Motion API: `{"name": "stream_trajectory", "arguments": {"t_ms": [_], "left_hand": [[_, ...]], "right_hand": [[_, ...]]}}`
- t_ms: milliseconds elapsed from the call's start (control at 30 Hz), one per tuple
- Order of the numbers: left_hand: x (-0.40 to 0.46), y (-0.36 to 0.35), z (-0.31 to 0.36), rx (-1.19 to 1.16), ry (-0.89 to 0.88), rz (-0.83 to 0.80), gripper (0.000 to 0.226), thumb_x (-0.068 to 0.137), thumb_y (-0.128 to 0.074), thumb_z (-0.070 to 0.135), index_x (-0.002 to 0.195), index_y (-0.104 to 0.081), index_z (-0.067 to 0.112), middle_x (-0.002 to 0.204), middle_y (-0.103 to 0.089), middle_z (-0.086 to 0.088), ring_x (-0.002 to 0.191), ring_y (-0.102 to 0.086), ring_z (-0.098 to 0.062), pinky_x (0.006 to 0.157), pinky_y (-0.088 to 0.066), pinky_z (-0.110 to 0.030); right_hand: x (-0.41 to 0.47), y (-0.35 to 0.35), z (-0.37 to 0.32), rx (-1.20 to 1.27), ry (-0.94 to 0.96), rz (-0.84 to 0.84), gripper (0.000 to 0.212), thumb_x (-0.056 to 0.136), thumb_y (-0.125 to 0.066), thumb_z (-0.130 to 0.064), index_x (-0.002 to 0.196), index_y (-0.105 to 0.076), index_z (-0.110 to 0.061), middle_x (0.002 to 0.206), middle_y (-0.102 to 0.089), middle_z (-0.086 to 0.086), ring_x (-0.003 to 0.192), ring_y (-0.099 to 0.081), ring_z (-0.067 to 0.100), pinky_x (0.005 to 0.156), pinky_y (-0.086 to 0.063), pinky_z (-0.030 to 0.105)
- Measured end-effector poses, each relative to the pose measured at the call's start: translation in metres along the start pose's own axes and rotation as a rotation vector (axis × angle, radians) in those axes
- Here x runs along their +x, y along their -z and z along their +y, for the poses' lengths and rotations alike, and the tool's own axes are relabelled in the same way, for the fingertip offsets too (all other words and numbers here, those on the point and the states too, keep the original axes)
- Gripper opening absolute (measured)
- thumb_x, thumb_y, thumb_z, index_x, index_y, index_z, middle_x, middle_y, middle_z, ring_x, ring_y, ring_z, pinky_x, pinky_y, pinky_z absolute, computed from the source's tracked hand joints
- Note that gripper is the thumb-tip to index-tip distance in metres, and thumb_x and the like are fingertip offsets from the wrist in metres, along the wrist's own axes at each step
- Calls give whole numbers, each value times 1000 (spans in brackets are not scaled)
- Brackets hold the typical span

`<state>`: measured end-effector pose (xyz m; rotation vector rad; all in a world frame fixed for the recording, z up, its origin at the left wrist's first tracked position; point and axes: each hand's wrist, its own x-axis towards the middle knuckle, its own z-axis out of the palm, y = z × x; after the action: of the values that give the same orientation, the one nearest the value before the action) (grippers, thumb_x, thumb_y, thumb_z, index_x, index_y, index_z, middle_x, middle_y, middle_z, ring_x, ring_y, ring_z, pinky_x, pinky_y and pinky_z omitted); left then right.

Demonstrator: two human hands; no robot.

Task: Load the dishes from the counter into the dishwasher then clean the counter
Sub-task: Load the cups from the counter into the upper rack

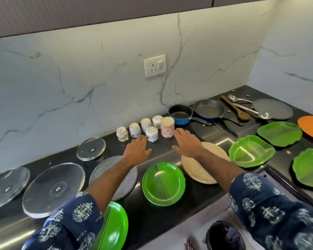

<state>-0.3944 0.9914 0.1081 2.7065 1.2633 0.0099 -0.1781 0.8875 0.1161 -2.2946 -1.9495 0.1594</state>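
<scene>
Head view: left hand (pixel 136 149), right hand (pixel 187 143) both spread flat, empty, near upturned cups (pixel 151 133); plates (pixel 163 184) crowd counter (pixel 157 219).

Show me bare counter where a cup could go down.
Bare counter lies between the hands, cups behind and round green plate in front. Another patch lies between small glass lid and wall. The right end, with pans and green plates, is crowded.

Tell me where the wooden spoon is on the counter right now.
In the head view the wooden spoon lies at the far right of the counter, between the blue frying pan and the grey flat pan, beside metal spoons.
</scene>
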Motion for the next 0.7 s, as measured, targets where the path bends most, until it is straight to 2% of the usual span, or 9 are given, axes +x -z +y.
{"name": "stream_trajectory", "arguments": {"t_ms": [167,267,400,467,567,700], "left_hand": [[81,-7,-12,-25,60,-35,62,89,-47,53,137,-41,14,136,-49,-12,118,-54,-37,90,-50,-52],[113,-17,-9,-51,90,-79,62,92,-53,47,143,-37,16,145,-43,-11,124,-50,-36,96,-46,-51],[144,-33,-6,-56,154,-106,72,92,-56,49,149,-29,16,152,-36,-11,128,-48,-36,99,-44,-54],[156,-41,-8,-52,182,-117,75,91,-57,51,152,-27,18,153,-35,-11,129,-48,-36,101,-43,-55],[165,-52,-9,-74,199,-127,76,91,-60,48,152,-26,18,152,-36,-12,131,-47,-35,103,-42,-54],[175,-67,-11,-161,198,-74,75,88,-67,41,149,-32,17,145,-37,-12,126,-51,-32,102,-48,-46]], "right_hand": [[85,-8,25,-3,21,21,66,89,-60,-44,142,-34,-15,143,-38,11,118,-49,35,87,-48,47],[123,-17,38,-42,19,11,68,88,-59,-48,142,-35,-15,141,-39,10,116,-50,35,84,-47,46],[164,-26,54,0,9,-68,81,86,-62,-53,149,-26,-16,151,-29,11,126,-43,40,94,-43,49],[180,-30,60,50,1,-89,87,84,-62,-58,150,-23,-18,151,-30,10,128,-42,40,96,-42,50],[192,-38,62,101,9,-119,89,81,-64,-59,149,-24,-19,144,-38,11,126,-46,39,94,-46,50],[202,-52,63,175,31,-138,71,81,-64,-53,135,-35,-17,124,-44,11,109,-58,38,86,-53,49]]}}
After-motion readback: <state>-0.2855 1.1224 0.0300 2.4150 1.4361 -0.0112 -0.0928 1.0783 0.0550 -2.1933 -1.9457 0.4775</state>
